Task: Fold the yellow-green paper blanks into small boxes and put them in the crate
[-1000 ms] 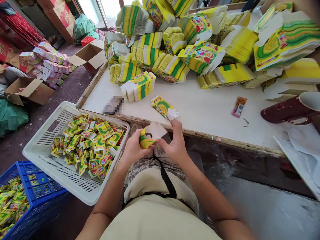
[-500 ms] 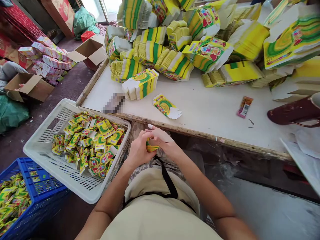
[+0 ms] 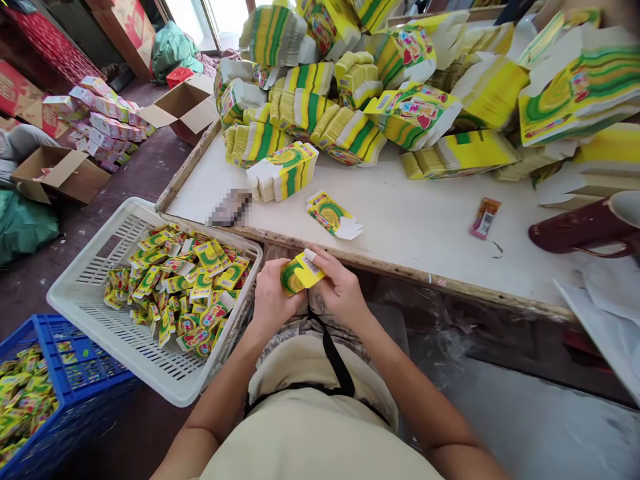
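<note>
Between my two hands, above my lap, is a small yellow and green candy box (image 3: 299,274) with a barcode flap toward its right end. My left hand (image 3: 273,300) grips its left end, fingers curled round it. My right hand (image 3: 340,283) holds the right end, with a white-covered fingertip against the flap. On the table just beyond lies one flat, unfolded box (image 3: 333,215). Behind it stands a bundle of flat boxes (image 3: 284,170). To the left of my hands, a white plastic basket (image 3: 80,300) holds many small boxes of the same print.
Heaped bundles of flat yellow boxes (image 3: 350,133) fill the table's back. A dark red mug (image 3: 575,227) lies tilted at the right, near a small wrapped sachet (image 3: 485,218). A blue crate (image 3: 75,387) stands lower left; open cartons (image 3: 187,107) sit on the floor.
Both hands have turned the box so that its printed face and barcode flap now show; before, the fingers mostly covered it. The right hand has shifted slightly toward the right end.
</note>
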Available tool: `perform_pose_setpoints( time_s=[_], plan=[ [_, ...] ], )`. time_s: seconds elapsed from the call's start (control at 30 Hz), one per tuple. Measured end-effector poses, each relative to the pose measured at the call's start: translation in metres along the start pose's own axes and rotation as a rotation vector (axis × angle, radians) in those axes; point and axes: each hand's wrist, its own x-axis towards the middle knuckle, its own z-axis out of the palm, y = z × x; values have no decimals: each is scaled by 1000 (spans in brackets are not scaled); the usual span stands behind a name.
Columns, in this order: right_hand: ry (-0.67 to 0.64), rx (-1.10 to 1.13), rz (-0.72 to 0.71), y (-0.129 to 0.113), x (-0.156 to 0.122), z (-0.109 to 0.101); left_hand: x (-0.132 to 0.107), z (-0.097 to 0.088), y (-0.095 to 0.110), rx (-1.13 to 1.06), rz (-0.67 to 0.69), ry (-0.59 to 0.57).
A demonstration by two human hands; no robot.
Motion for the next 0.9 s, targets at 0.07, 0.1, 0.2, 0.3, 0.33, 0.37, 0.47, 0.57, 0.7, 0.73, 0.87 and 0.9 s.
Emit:
perform_pose_setpoints(
  time_s=[0.07,0.1,0.2,0.3,0.33,0.37,0.47,0.57,0.7,0.73,0.87,0.9],
  plan=[
    [-100,-69,-9,-2,0,-2,-1,-4,-3,-32,25,-2],
    [-131,-106,-3,-2,0,-3,0,-6,-4,-40,29,-6],
    [-165,-174,-5,0,1,-12,4,-13,-9,-39,27,-71],
    [-225,-156,-64,5,6,-28,13,-20,-9,-25,55,-174],
    [-247,-146,-79,6,8,-32,16,-21,-8,-17,71,-193],
    [-254,-138,-87,7,10,-35,19,-21,-6,-5,87,-198],
    [-163,-125,-58,8,11,-34,24,-18,-1,42,114,-168],
    [-60,-95,0,10,8,-26,23,-15,0,68,104,-163],
    [-90,21,85,11,5,-21,18,-12,-2,10,40,-219],
    [-88,44,114,11,5,-19,17,-12,-2,-5,24,-224],
    [-119,13,158,10,12,-11,12,-14,-13,-34,-34,-211],
    [-141,3,152,11,17,-10,10,-19,-20,-27,-56,-196]
  ],
)
